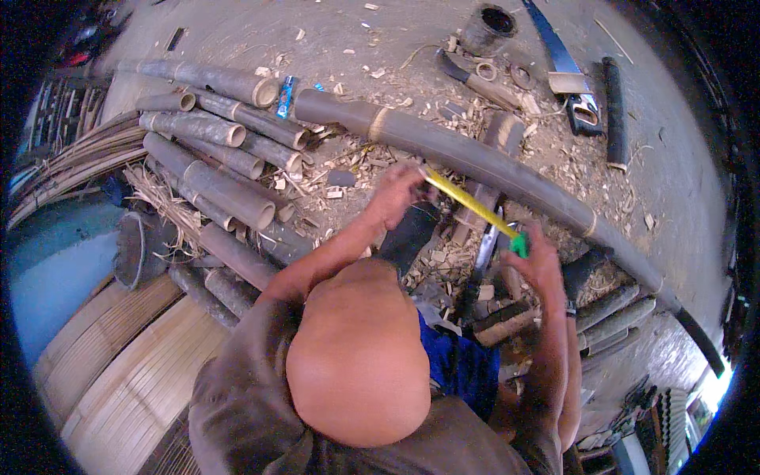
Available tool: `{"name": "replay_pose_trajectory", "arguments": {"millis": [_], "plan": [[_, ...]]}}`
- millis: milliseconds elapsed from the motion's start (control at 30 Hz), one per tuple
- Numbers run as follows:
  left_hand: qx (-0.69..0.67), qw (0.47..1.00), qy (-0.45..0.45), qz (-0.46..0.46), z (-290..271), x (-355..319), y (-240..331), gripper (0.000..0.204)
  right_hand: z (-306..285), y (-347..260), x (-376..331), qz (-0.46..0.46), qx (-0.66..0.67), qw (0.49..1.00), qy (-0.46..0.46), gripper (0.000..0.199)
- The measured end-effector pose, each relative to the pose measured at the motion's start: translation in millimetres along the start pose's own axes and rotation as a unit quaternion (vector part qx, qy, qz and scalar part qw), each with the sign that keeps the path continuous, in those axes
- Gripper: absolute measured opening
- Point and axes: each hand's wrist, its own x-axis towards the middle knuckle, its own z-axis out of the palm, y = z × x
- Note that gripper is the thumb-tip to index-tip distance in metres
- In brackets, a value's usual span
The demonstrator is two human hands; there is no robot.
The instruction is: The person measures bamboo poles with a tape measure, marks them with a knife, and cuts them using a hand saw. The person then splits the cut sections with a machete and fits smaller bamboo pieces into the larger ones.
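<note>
A yellow tape measure blade [467, 202] is stretched between my hands, just on the near side of a long bamboo pole [483, 162]. My left hand [400, 194] pinches the free end of the tape. In my right hand [541, 257] is the green tape measure case [519, 245], with the fingers wrapped round it. The pole lies slantwise from the upper middle to the lower right and rests across a shorter bamboo piece [504, 136]. Close to my right hand, a metal blade [486, 247] stands among wood chips; its lower part is hard to make out.
Cut bamboo lengths [218, 182] are piled at the left, near bundled flat strips [119, 356]. Beyond the pole lie a curved knife [479, 81], a handsaw [558, 55], a dark tube [615, 115] and a hollow round container [488, 32]. More bamboo pieces [613, 313] sit at right.
</note>
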Motion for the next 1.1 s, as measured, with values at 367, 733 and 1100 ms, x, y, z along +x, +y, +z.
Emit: {"name": "replay_pose_trajectory", "arguments": {"millis": [367, 733, 1100], "plan": [[-0.053, 0.970, 0.167, 0.171, -45, 18, 44, 0.021, -32, 31, -21, -0.083, -0.051, 0.990, 0.097, 0.063], [0.413, 0.783, 0.273, 0.378, -88, 24, 79, 0.055, 13, 41, -33, -0.086, 0.011, 0.991, 0.103, 0.052], [0.899, 0.383, -0.055, 0.204, -162, 89, 217, 0.102, 86, 49, -72, -0.047, 0.100, 0.993, -0.031, 0.082]]}}
